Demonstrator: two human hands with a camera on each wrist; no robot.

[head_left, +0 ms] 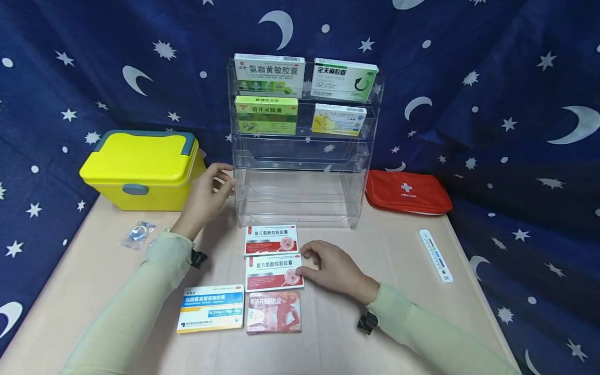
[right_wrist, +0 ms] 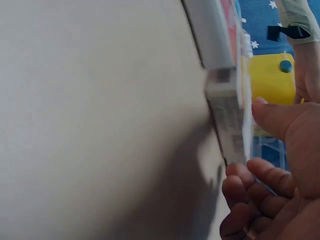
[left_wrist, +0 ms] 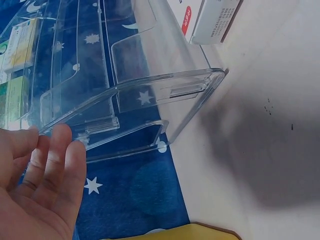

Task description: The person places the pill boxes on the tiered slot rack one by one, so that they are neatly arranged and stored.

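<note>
A clear tiered display rack (head_left: 300, 195) stands at the back, with medicine boxes on its upper two tiers. My left hand (head_left: 208, 194) pinches the rack's left side edge between thumb and fingertips; the left wrist view shows this hand (left_wrist: 47, 185) at the clear edge. Two red-and-white medicine boxes lie before the rack, an upper box (head_left: 271, 240) and a lower box (head_left: 273, 273). At the lower box's right end is my right hand (head_left: 335, 268), thumb and loosely bent fingers spread apart beside it. Below lie a pink medicine box (head_left: 274, 312) and a blue-and-white medicine box (head_left: 211, 308).
To the left stands a yellow lidded case (head_left: 140, 166), with a small clear packet (head_left: 138, 234) in front. A red first-aid pouch (head_left: 408, 192) lies right of the rack, and a white test-strip-like stick (head_left: 436, 256) near the table's right edge. Dark blue starry cloth hangs behind.
</note>
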